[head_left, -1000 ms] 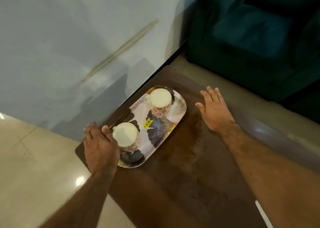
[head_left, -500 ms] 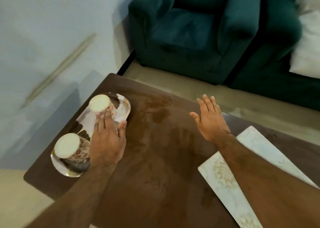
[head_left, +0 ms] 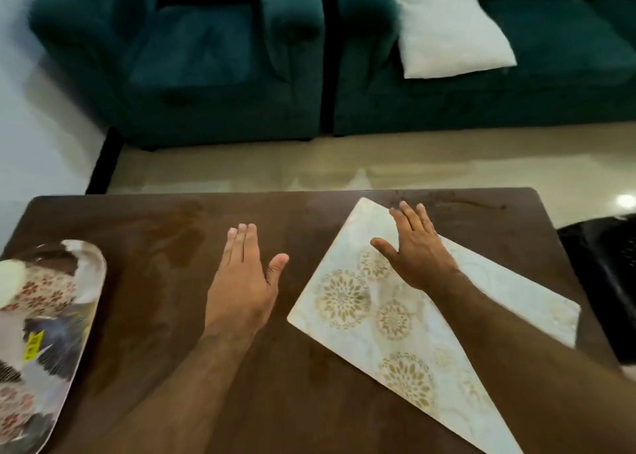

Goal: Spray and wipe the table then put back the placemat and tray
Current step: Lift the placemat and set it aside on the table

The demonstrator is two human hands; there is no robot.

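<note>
Placemat point(head_left: 395, 319) under right grip point(head_left: 414, 250), palm flat and fingers spread on far corner, nothing clasped; long axis skewed diagonally across counter point(head_left: 172, 233). Left grip point(head_left: 242, 276) open, empty, nearer centre. Tray point(head_left: 87, 298) well apart at left edge.

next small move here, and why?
Probably press the right hand onto the placemat and slide or turn it toward the table's middle. The mat lies skewed at the right, the tray sits at the left edge, and the left hand is open and empty.
</note>
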